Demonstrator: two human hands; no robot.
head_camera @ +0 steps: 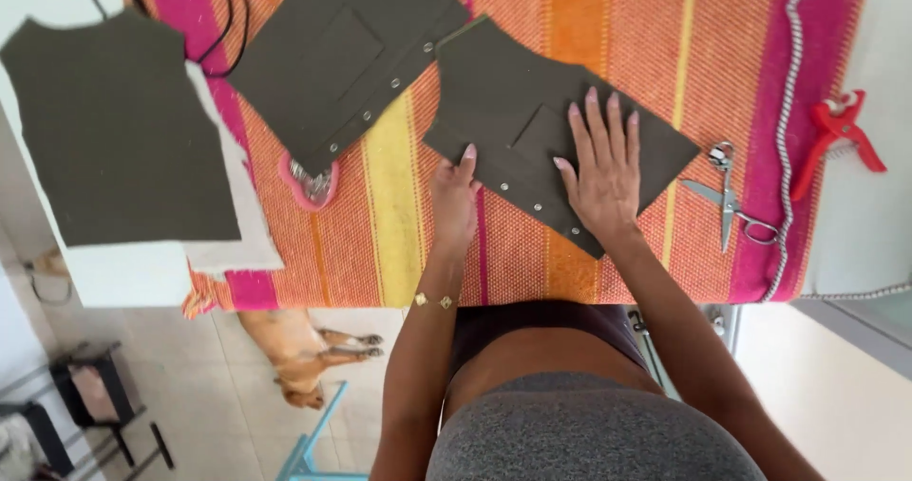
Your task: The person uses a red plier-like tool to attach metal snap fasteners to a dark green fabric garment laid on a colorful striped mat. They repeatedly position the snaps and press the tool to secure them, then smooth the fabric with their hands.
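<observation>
Right hand (pixel 601 163) flat, left hand (pixel 456 196) seemingly curled, both pressing olive fabric panel (pixel 503 101).

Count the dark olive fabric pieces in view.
3. One fabric piece lies at the far left on white paper, one at top centre, and one under both hands. Others may lie out of frame.

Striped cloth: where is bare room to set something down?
Free: the orange band above the right hand, and the yellow stripe between the two snap panels, left of the left hand. Crowded: right edge with scissors and red tool; left side under fabric pieces.
</observation>
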